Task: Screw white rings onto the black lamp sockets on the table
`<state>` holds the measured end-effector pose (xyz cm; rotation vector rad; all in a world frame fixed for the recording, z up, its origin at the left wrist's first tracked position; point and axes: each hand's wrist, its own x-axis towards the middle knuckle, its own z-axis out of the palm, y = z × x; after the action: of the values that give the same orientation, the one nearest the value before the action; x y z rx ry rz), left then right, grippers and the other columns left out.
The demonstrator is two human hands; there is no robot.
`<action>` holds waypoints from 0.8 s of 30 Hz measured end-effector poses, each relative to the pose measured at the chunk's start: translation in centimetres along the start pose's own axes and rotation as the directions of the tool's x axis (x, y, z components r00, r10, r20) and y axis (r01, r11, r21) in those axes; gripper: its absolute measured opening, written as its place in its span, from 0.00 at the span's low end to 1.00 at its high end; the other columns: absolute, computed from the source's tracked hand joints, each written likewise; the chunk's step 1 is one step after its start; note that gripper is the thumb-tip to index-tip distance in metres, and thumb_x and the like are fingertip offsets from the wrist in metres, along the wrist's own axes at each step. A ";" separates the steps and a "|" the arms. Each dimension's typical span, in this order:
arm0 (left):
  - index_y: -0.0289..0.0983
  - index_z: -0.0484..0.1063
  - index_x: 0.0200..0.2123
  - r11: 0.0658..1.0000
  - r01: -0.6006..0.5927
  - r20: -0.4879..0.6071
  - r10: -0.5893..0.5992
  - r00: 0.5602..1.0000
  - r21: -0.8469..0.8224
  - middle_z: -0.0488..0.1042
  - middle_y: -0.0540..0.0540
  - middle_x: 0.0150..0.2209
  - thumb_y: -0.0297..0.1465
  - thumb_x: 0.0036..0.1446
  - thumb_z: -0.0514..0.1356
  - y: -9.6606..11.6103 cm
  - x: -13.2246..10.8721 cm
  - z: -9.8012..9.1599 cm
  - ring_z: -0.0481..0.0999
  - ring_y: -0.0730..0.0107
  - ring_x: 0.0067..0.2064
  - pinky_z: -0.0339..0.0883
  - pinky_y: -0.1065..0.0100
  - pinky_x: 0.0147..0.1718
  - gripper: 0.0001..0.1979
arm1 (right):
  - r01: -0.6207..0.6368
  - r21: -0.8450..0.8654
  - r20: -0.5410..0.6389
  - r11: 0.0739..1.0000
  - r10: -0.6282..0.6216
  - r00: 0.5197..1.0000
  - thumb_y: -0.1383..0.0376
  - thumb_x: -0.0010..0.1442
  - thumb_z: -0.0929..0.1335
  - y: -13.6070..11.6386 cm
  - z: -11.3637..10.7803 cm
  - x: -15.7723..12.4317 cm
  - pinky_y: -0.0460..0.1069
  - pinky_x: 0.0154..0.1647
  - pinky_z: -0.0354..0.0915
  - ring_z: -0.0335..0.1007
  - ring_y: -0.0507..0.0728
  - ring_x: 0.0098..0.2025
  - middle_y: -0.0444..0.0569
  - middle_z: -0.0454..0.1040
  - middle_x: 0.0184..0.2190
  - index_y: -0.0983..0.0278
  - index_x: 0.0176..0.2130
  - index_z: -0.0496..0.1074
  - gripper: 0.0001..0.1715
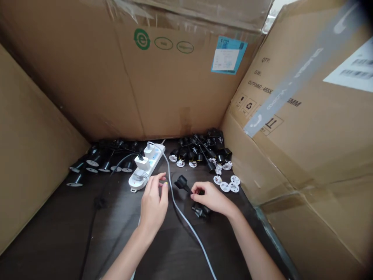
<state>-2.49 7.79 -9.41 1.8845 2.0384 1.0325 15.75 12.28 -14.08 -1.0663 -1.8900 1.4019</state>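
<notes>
black plug (182,183) between cardboard boxes (87,77) (taped)

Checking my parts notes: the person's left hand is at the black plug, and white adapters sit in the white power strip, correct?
Wrong hand: the head view shows the right hand, not the left, at the black plug. White adapters do sit in the white power strip.

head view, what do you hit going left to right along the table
black round-based fittings, white power strip, left hand, black plug, right hand, white plastic discs
</notes>
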 end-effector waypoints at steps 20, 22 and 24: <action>0.40 0.59 0.46 0.888 -0.242 0.003 0.264 0.965 -0.392 0.67 0.49 0.43 0.33 0.56 0.54 2.3 -3.8 -0.1 0.68 0.73 0.45 0.61 0.72 0.45 0.14 | 0.272 0.479 -0.123 0.835 -0.243 0.962 0.62 0.51 0.68 -1.1 2.1 -1.1 0.48 0.42 0.63 0.67 0.55 0.40 0.49 0.72 0.36 0.66 0.35 0.71 0.11; 0.40 0.57 0.49 0.908 -0.252 -0.054 0.248 0.967 -0.335 0.67 0.48 0.46 0.33 0.56 0.54 1.8 -3.8 0.1 0.67 0.72 0.47 0.61 0.70 0.47 0.17 | 0.314 0.343 -0.394 0.885 -0.168 0.903 0.62 0.52 0.67 0.0 0.7 -0.5 0.48 0.41 0.62 0.67 0.54 0.40 0.49 0.72 0.35 0.66 0.36 0.71 0.12; 0.40 0.57 0.50 0.935 -0.300 -0.105 0.285 0.953 -0.190 0.66 0.46 0.47 0.33 0.55 0.55 1.2 -3.5 0.3 0.67 0.70 0.47 0.61 0.69 0.46 0.19 | 0.296 0.141 -0.711 0.945 -0.111 0.694 0.64 0.50 0.65 1.4 -1.2 -0.1 0.48 0.39 0.62 0.66 0.54 0.37 0.50 0.71 0.33 0.68 0.33 0.71 0.11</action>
<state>-0.72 4.60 -10.02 2.1071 1.6411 1.3459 17.17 13.01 -15.07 -1.0227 -1.1904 0.8804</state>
